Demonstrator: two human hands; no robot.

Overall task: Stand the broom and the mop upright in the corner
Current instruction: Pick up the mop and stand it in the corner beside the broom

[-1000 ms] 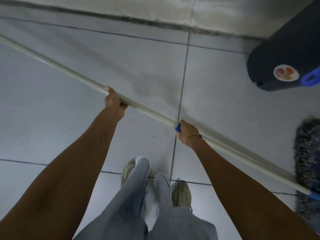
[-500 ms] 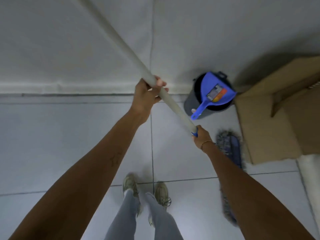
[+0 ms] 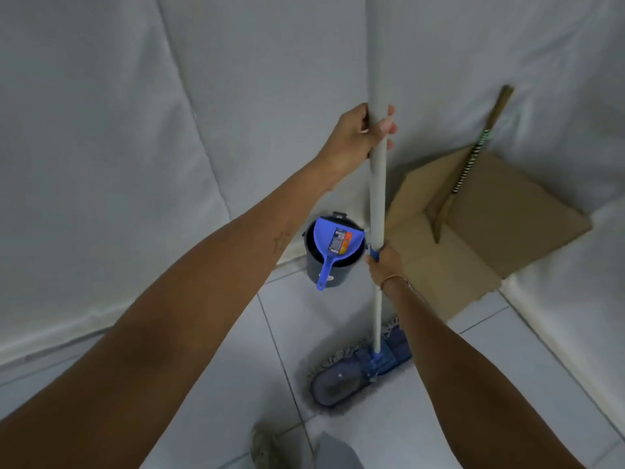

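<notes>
A: Mop [image 3: 377, 204] first, because it is closest to us. Its flat blue head [image 3: 363, 367] sits on the floor tiles [image 3: 507, 367], just in front of our shoe [image 3: 265, 448]. Our right hand [image 3: 385, 264] is closed around the pole low down, at the blue collar. Our left hand [image 3: 360, 133] is closed around the pole higher up.

B: The pole looks straight up. Are we done with it?

A: Not yet, we think. The mop is near the corner, not in it. If we let go now, nothing would hold the pole, and it could tip and fall.

B: What might it hit?

A: The dark bucket [image 3: 326, 265] is just beside the pole, with a blue dustpan [image 3: 333, 247] resting on top. A falling pole could knock the dustpan off. We could also bump the bucket if we swing the mop head that way.

B: And past the bucket?

A: A brown cardboard sheet [image 3: 490, 225] lies in the corner, partly on the floor and partly up the wall [image 3: 101, 130]. If we stand the mop head on it, the head could slide, because cardboard is smooth and can shift.

B: Where is the broom?

A: The broom [image 3: 470, 160] is farthest away. Its stick leans on the wall over the cardboard. It is tilted, not straight up. If our mop pole bumps it, the broom could slip down too.
</notes>
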